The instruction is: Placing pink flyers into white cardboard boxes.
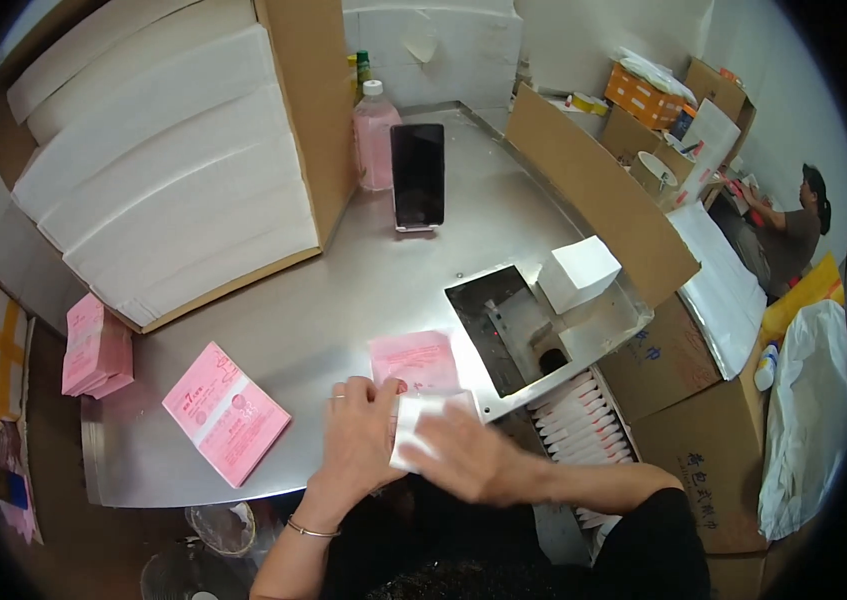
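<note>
A flat pink plastic packet (411,358) lies on the metal table near its front edge. My left hand (358,430) grips the near left edge of this packet, fingers curled and thumb side toward it. A white folded tissue stack (421,420) overlaps the packet's near end, between my hands. Over the stack's right side is my right hand (473,455), smeared by motion, so its grip is not readable. To the left lies a pile of pink printed packets (226,412) with a white band across it.
A large carton of white tissue stacks (173,170) stands at the back left, beside more pink packets (95,350). A phone (417,178) stands before a pink bottle (375,140). Right are a table cutout (488,325), a white block (579,273) and a box of filled packs (583,420).
</note>
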A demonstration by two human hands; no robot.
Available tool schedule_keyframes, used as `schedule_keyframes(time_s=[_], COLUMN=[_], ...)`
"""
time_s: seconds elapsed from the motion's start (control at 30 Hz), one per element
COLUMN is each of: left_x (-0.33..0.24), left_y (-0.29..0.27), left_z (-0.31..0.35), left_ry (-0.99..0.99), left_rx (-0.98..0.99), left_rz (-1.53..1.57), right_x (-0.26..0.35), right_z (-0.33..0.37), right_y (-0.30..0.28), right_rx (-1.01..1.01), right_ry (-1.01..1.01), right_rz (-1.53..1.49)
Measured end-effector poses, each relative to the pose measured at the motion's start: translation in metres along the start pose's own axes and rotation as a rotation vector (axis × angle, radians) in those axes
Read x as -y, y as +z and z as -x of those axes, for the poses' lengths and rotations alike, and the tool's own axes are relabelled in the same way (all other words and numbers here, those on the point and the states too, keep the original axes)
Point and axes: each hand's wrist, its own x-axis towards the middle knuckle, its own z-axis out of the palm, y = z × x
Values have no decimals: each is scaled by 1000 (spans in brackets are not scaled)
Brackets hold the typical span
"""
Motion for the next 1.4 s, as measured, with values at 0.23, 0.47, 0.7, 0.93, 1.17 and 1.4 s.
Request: schedule_keyframes(time_s=[0.23, 0.47, 0.7, 0.93, 1.17, 1.4], left_x=[-18, -4, -14, -15, -15, -17], left_y=[15, 1, 4, 3, 7, 5], left_z=[-6, 8, 3, 6, 6, 6], left_ry=[-46, -50, -23, -15, -8, -10], left_rx=[-82, -115, -80, -72, -83, -77], left_rz=[61, 10, -2, -62, -92, -97], right_x=[-44, -91, -157, -163, -155, -157], right_z=[-20, -20, 63, 56, 52, 54], right_y=[33, -97, -61, -62, -65, -68], right_rx=[262, -697, -222, -168, -171, -181], right_ry=[422, 907, 711, 810, 842, 894], right_rz=[-14, 52, 750, 580, 584, 453])
